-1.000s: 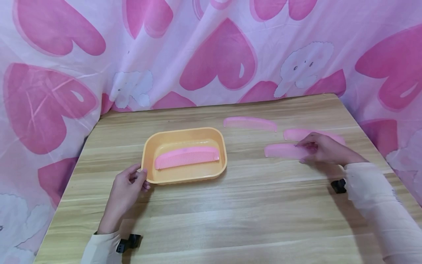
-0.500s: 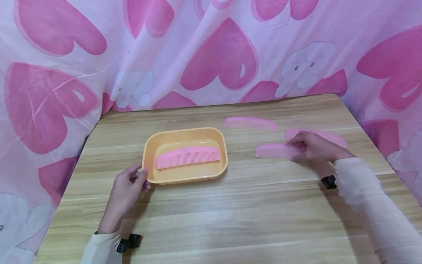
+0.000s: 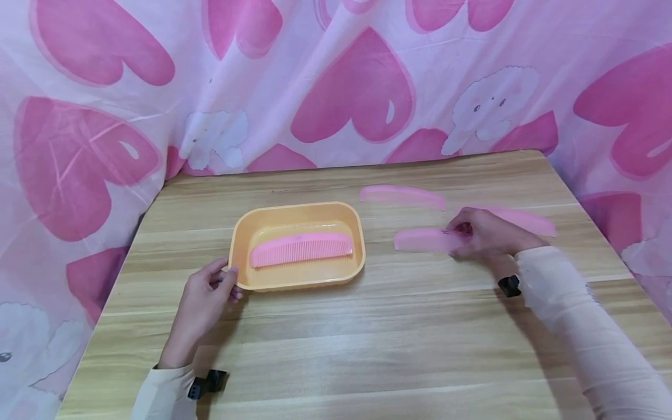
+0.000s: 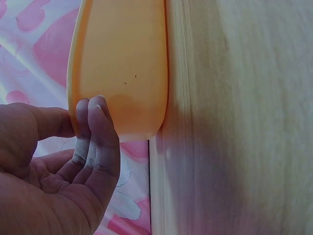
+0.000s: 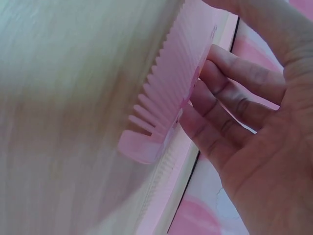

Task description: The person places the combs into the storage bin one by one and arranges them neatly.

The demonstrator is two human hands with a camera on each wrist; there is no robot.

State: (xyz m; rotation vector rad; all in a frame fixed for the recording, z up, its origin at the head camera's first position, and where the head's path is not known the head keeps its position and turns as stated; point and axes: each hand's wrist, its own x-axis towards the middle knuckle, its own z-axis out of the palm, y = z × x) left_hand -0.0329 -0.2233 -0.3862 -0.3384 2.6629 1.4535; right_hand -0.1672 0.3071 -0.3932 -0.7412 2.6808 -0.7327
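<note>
My left hand (image 3: pixel 206 300) pinches the near left corner of a yellow-orange plastic tray (image 3: pixel 299 286), thumb at the rim and fingers against the outer wall (image 4: pixel 122 58). Inside the tray lies one pink comb (image 3: pixel 301 251), teeth toward me. To the right, my right hand (image 3: pixel 485 233) pinches another pink comb (image 3: pixel 420 240) by its right part. In the right wrist view this comb (image 5: pixel 168 83) shows its wide teeth pointing away from the palm, with fingertips along its back. My fingers cover the comb's right end in the head view.
A pink comb (image 3: pixel 402 196) lies behind, toward the table's far edge. Another pink comb (image 3: pixel 525 220) lies beyond my right hand, partly hidden by it. The wooden table (image 3: pixel 325 356) meets a pink heart-patterned curtain (image 3: pixel 352 87) at the back and sides.
My right hand has slid left with its comb, away from the comb behind it and closer to the tray. The left hand has kept its grip on the tray.
</note>
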